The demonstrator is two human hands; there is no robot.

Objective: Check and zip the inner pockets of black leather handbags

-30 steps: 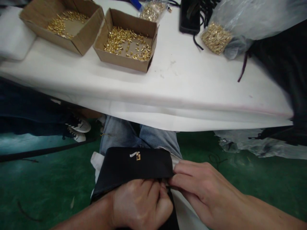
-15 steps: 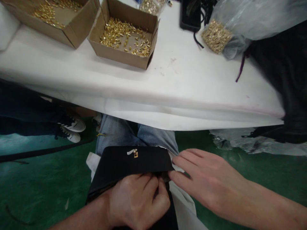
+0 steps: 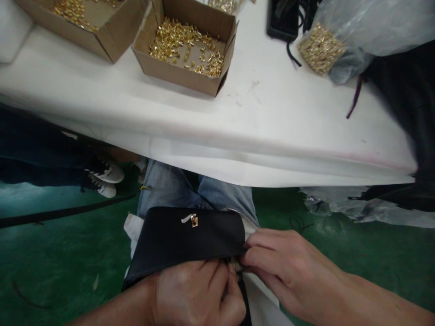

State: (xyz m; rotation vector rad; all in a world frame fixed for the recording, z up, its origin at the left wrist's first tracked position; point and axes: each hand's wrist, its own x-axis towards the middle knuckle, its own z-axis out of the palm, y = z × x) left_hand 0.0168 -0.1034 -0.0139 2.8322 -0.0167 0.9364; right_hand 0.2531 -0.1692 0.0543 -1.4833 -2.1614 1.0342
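Note:
A black bag (image 3: 193, 240) lies across the lap, with a small gold clasp (image 3: 194, 220) and a white strip on its flap. My left hand (image 3: 200, 292) is closed at the bag's opening, its fingertips tucked under the flap edge and partly hidden. At the right side of that opening, my right hand (image 3: 288, 267) pinches the bag's edge with thumb and fingers close together. The fingertips of both hands nearly meet there. Pale material (image 3: 261, 290) shows below the right hand.
On the white-covered table (image 3: 272, 131) stand two cardboard boxes, one of them a box (image 3: 180, 77) of small gold fittings. A bag of gold pieces (image 3: 321, 49), a black device (image 3: 282, 22) and dark fabric (image 3: 404, 90) lie to the right. Another person's shoes (image 3: 105, 176) are at left.
My right hand has moved slightly down, and its fingers have drawn together at the bag's edge. My left hand has shifted a little downward. The whole view has shifted slightly.

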